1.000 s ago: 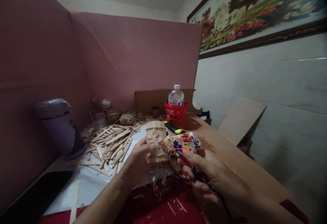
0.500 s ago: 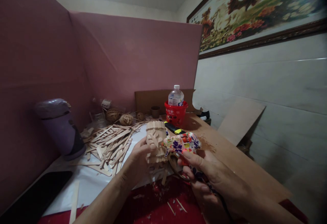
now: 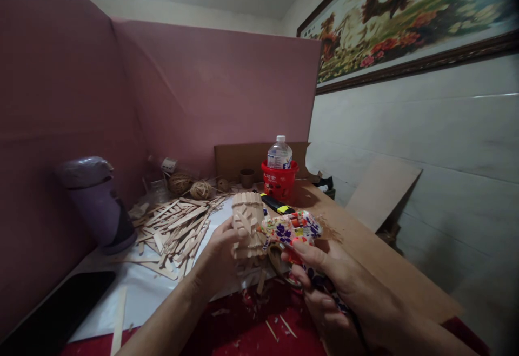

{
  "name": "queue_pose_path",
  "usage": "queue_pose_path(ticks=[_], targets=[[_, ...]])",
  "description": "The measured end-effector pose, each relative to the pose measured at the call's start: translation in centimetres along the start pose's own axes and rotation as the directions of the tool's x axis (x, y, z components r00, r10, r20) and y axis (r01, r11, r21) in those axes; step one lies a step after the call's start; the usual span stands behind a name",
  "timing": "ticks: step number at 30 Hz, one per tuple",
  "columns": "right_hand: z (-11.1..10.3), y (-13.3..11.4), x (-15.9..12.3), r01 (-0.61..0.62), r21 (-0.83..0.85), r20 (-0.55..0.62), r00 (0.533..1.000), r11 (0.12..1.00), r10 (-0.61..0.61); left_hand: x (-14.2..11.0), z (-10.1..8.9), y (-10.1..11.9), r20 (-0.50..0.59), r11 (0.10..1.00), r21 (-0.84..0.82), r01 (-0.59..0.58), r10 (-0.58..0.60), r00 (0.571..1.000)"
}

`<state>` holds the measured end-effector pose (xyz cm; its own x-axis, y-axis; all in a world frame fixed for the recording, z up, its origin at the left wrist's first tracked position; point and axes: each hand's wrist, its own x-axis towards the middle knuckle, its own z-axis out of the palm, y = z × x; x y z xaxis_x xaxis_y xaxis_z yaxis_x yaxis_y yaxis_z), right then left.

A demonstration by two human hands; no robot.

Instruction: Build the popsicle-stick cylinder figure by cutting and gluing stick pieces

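My left hand (image 3: 222, 245) is closed around a small craft piece built of wooden sticks (image 3: 247, 226), with banded edges and leaf-like slivers on its face. In my right hand (image 3: 328, 269) is a hot glue gun (image 3: 294, 227) with a colourful flower pattern; my fingers wrap its handle. The gun's nozzle points left and is at the craft piece's right side; whether it touches cannot be made out. Just below the gun lies a pair of scissors (image 3: 278, 261), partly hidden. A black and yellow utility knife (image 3: 277, 203) lies behind the gun.
Loose wooden sticks (image 3: 178, 231) are heaped on white paper at the left, beside a purple tumbler (image 3: 97, 204) and a dark phone-like slab (image 3: 60, 310). Twine balls (image 3: 200, 190) and a red bucket (image 3: 279, 180) holding a plastic bottle (image 3: 279, 153) stand at the back. Scraps litter the red cloth (image 3: 251, 329).
The glue gun and my right hand have shifted very slightly to the right. My left hand and the craft piece stay nearly where they were.
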<state>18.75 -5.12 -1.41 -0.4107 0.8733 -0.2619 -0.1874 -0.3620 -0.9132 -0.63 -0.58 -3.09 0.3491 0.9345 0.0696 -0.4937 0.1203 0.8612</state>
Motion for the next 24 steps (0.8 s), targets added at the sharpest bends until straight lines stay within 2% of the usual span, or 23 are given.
queue_pose_path(ticks=[4,9,13,16,19,21,23,24], targets=[[0.3,-0.2,-0.5,0.007,0.011,-0.006,1.000,1.000,-0.007,-0.1,0.2,0.1,-0.005,1.000,-0.004,-0.008,0.008,1.000],[0.5,-0.6,-0.8,0.088,-0.032,-0.013,0.996,0.996,-0.088,-0.1,0.2,0.1,-0.023,1.000,-0.023,0.019,-0.019,1.000],[0.6,-0.6,-0.4,0.016,-0.015,-0.037,0.999,1.000,-0.016,0.0,0.3,0.2,-0.009,1.000,-0.028,0.009,-0.009,1.000],[0.7,-0.8,-0.5,0.033,0.003,-0.001,0.999,0.999,-0.033,0.0,0.3,0.2,0.002,1.000,-0.020,-0.004,0.004,1.000],[0.4,-1.7,-1.0,0.139,-0.064,0.024,0.990,0.988,-0.137,0.0,0.1,0.1,-0.009,1.000,-0.012,0.004,-0.004,1.000],[-0.5,-2.5,-1.0,0.248,-0.188,-0.034,0.965,0.950,-0.259,0.1,-0.1,0.1,-0.024,1.000,-0.005,-0.007,0.007,1.000],[-2.0,-3.3,-0.6,0.326,-0.382,-0.153,0.901,0.865,-0.407,0.2,-0.2,0.1,-0.048,1.000,0.001,-0.027,0.027,0.999],[-3.0,-3.6,-0.2,0.323,-0.478,-0.199,0.866,0.817,-0.459,0.2,-0.3,0.1,-0.062,0.999,0.004,-0.036,0.036,0.997]])
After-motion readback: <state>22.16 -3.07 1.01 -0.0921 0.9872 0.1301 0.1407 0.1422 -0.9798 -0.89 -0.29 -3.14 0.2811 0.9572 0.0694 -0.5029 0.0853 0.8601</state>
